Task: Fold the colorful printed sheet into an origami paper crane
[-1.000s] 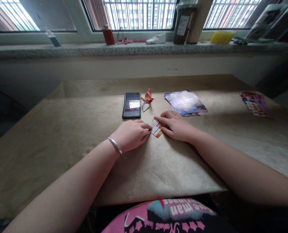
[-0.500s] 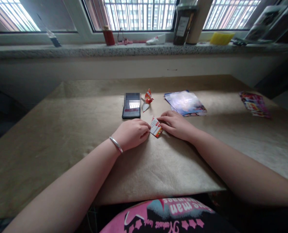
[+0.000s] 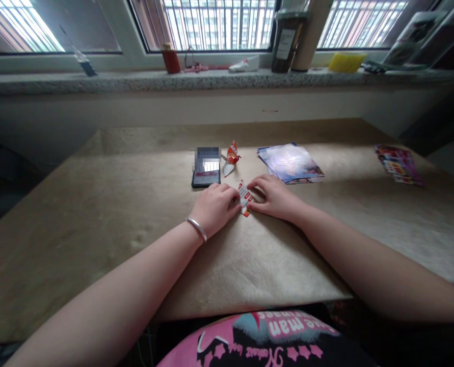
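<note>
A small folded paper [image 3: 245,195], white with red print and an orange corner, sits on the table between my hands. My left hand [image 3: 216,206], with a silver bangle at the wrist, pinches its left side; the fingertips are partly hidden. From the right, my right hand [image 3: 275,198] has its thumb and fingers curved onto the opposite edge of the paper. Just beyond lies a red-orange and white folded paper figure [image 3: 232,154], perhaps a bird. A phone [image 3: 206,176] with a lit screen lies left of that figure.
A stack of bluish-purple printed sheets [image 3: 293,160] lies beyond my right hand. Farther right are several colourful cards [image 3: 398,165]. The windowsill [image 3: 127,84] at the back carries a red container [image 3: 170,58], a dark jar [image 3: 285,43] and a yellow object [image 3: 346,62].
My left hand has shifted right and raised its knuckles, covering more of the folded paper's left side. My right fingers have spread a little at the other edge. The paper has tilted slightly.
</note>
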Demonstrator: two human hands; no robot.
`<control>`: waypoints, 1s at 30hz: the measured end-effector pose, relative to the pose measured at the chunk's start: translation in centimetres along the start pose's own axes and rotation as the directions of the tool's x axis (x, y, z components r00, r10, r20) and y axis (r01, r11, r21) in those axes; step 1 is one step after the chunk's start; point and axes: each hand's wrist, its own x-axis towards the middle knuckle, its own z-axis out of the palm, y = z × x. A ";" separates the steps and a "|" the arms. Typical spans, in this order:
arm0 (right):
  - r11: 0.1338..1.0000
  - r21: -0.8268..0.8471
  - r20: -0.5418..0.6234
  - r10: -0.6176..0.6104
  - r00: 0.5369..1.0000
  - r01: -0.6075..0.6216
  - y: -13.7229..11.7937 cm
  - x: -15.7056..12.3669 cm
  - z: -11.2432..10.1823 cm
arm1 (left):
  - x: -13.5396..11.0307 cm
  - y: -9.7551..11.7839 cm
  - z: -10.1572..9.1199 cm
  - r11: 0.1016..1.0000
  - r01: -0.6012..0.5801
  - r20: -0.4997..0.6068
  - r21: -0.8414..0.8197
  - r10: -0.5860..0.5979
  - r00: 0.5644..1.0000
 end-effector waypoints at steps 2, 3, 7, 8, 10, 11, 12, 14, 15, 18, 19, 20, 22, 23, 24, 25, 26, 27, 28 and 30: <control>0.999 0.033 0.004 -0.029 1.000 0.029 0.2 0.1 0.0 | 0.0 -0.1 0.1 0.999 0.019 0.000 -0.041 -0.019 1.000; 0.998 0.049 0.009 -0.049 0.999 0.049 0.2 0.1 0.0 | 0.0 -0.2 0.1 0.997 0.031 -0.001 -0.064 -0.031 1.000; 0.990 0.094 0.029 -0.106 0.994 0.103 0.3 0.1 -0.1 | -0.1 -0.5 0.3 0.984 0.067 -0.021 -0.163 -0.071 0.997; 0.987 0.108 0.030 -0.120 0.992 0.116 0.3 0.1 -0.1 | -0.1 -0.5 0.4 0.982 0.069 -0.023 -0.178 -0.074 0.997; 0.979 0.137 0.025 -0.157 0.987 0.152 0.4 0.0 -0.1 | -0.1 -0.6 0.4 0.983 0.053 -0.013 -0.174 -0.056 0.998; 0.974 0.150 0.019 -0.176 0.984 0.171 0.5 -0.1 -0.1 | -0.1 -0.7 0.4 0.987 0.037 -0.002 -0.158 -0.038 0.999; 0.969 0.159 0.011 -0.193 0.981 0.189 0.5 -0.1 -0.1 | -0.1 -0.8 0.5 0.991 0.010 0.010 -0.137 -0.009 1.000; 0.963 0.159 -0.008 -0.220 0.975 0.219 0.6 -0.1 0.0 | 0.0 -1.1 0.7 0.993 -0.020 0.008 -0.115 0.021 1.000; 0.961 0.153 -0.021 -0.231 0.973 0.231 0.7 0.0 0.1 | 0.0 -1.2 0.8 0.993 -0.030 -0.001 -0.113 0.030 1.000; 0.963 0.105 -0.057 -0.243 0.968 0.247 0.7 0.2 0.3 | 0.4 -1.6 1.3 0.991 -0.067 -0.057 -0.115 0.061 0.997; 0.966 0.081 -0.062 -0.241 0.968 0.246 0.7 0.3 0.4 | 0.6 -1.8 1.5 0.991 -0.085 -0.068 -0.108 0.078 0.995; 0.968 0.055 -0.064 -0.240 0.969 0.244 0.7 0.4 0.5 | 0.8 -1.9 1.6 0.991 -0.098 -0.074 -0.096 0.091 0.993; 0.970 0.003 -0.058 -0.242 0.969 0.242 0.6 0.5 0.4 | 1.0 -2.1 1.7 0.990 -0.126 -0.079 -0.062 0.121 0.989; 0.970 -0.018 -0.054 -0.244 0.968 0.244 0.5 0.5 0.4 | 1.1 -2.2 1.6 0.988 -0.146 -0.080 -0.047 0.142 0.987; 0.968 -0.036 -0.048 -0.249 0.967 0.247 0.4 0.5 0.3 | 1.2 -2.3 1.5 0.985 -0.172 -0.077 -0.035 0.169 0.983; 0.966 -0.051 -0.038 -0.255 0.966 0.253 0.3 0.5 0.2 | 1.2 -2.3 1.4 0.979 -0.201 -0.074 -0.025 0.199 0.977; 0.963 -0.065 -0.023 -0.265 0.964 0.263 0.2 0.5 0.0 | 1.2 -2.4 1.2 0.972 -0.233 -0.066 -0.014 0.231 0.971; 0.959 -0.077 -0.006 -0.273 0.962 0.272 0.1 0.5 -0.1 | 1.1 -2.4 1.0 0.965 -0.261 -0.056 -0.003 0.261 0.964; 0.956 -0.088 0.012 -0.281 0.960 0.281 0.0 0.5 -0.3 | 1.1 -2.4 0.9 0.960 -0.281 -0.046 0.010 0.281 0.958; 0.950 -0.109 0.046 -0.290 0.956 0.293 -0.3 0.4 -0.6 | 0.9 -2.3 0.6 0.954 -0.298 -0.028 0.040 0.299 0.954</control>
